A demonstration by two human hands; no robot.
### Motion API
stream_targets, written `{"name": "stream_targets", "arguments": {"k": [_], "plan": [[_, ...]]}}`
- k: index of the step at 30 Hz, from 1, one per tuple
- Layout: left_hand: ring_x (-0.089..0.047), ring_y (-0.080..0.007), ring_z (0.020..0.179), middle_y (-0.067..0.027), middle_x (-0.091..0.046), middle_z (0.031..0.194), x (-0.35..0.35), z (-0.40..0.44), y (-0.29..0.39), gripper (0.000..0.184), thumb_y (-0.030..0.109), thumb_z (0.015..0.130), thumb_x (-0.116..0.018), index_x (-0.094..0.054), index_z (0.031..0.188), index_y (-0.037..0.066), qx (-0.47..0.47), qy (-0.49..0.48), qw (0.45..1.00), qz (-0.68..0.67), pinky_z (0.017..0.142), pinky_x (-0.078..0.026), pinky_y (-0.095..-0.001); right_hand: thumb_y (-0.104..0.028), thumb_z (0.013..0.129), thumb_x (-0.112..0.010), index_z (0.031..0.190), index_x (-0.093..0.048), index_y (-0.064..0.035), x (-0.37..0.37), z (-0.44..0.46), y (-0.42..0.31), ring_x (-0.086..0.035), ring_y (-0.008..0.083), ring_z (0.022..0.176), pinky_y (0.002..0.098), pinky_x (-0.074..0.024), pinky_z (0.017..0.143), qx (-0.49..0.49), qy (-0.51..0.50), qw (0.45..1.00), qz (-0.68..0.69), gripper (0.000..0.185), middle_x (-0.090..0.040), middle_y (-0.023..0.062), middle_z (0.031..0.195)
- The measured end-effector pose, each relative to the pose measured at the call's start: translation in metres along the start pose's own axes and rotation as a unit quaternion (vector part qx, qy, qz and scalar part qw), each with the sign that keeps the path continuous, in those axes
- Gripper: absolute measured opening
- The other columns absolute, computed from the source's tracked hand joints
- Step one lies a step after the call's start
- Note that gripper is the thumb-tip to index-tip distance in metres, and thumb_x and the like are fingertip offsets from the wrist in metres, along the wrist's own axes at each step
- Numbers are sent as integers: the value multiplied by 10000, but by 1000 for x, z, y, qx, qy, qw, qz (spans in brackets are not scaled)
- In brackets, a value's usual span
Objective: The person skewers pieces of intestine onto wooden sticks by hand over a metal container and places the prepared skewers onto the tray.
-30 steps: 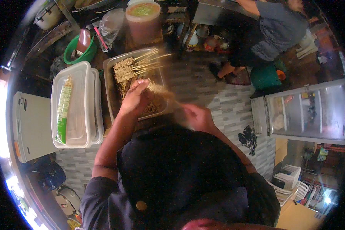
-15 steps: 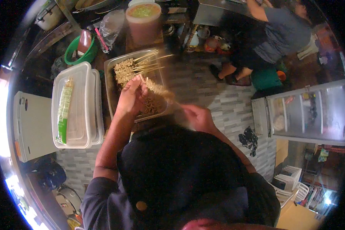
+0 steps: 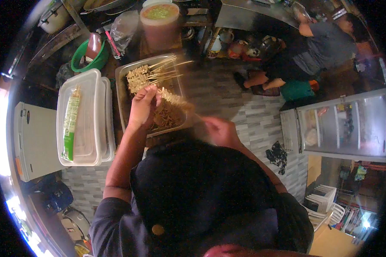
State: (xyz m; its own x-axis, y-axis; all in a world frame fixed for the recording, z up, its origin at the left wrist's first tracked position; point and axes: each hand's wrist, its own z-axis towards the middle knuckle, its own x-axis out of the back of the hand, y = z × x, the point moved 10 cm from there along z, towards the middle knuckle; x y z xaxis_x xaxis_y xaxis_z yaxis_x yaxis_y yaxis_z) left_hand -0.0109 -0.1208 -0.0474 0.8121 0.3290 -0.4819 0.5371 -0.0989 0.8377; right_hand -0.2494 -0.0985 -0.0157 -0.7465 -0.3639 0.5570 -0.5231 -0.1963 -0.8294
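My left hand [image 3: 145, 105] is closed in a pinch at the near-left end of a meat skewer [image 3: 172, 99], above the metal tray. Pieces packed along the stick blur toward its right end. My right hand [image 3: 221, 130] is closed around the bare stick end, which is smeared by motion. Under my left hand, loose brown meat strips [image 3: 166, 116] lie in the tray [image 3: 121, 96]. Several finished skewers [image 3: 138, 78] rest together at the tray's far side, their bare sticks pointing right.
Left of the tray, stacked clear plastic containers [image 3: 99, 141] carry a green-labelled pack of sticks [image 3: 71, 124]. A tub [image 3: 159, 32] with green-topped contents stands beyond, near a green basin [image 3: 99, 64]. Another person [image 3: 321, 51] is at the far right, near an open fridge [image 3: 343, 128].
A strip that stuck up by my left fingertips now lies closer along the skewer. Both hands stay nearly in place. The other person has shifted slightly right, with the head now showing.
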Motion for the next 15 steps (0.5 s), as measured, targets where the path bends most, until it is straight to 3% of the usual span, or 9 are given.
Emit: {"name": "stream_targets", "arguments": {"k": [2,9,12,14,15], "plan": [[-481,-83,593,-7,-541,682,0,0,-2,114,159,884,-553,-584,902,50,14,-7,1000,6,531,-372,-203,-147,878,-499,1074,-587,-66,1,-2,-8,-631,251,686,344,-485,599,77,26,997,5,230,-637,159,810],[-479,-77,590,-2,-548,675,5,2,2,137,178,881,-565,-604,882,47,-3,-16,998,53,532,-369,-200,-144,874,-505,1070,-587,-67,-3,-2,-6,-624,238,652,337,-478,575,57,6,998,-6,227,-633,150,790],[-489,-72,610,-2,-558,690,7,4,1,133,168,877,-573,-608,893,41,6,-31,999,15,535,-367,-190,-139,873,-503,1072,-586,-62,-4,-3,-10,-622,249,654,337,-481,586,56,-5,998,-17,228,-634,147,797],[-498,-71,626,1,-562,699,10,6,-1,125,155,875,-574,-610,902,38,5,-35,999,11,543,-376,-189,-107,837,-572,1023,-626,-52,-2,-2,-10,-639,164,745,286,-493,647,29,3,1000,6,202,-657,148,856],[-507,-69,642,3,-566,707,9,6,0,118,141,874,-574,-611,910,35,5,-39,999,7,551,-385,-189,-107,837,-572,1023,-626,-52,-1,-2,-11,-639,164,745,286,-493,647,29,3,1000,6,202,-657,148,856]]}}
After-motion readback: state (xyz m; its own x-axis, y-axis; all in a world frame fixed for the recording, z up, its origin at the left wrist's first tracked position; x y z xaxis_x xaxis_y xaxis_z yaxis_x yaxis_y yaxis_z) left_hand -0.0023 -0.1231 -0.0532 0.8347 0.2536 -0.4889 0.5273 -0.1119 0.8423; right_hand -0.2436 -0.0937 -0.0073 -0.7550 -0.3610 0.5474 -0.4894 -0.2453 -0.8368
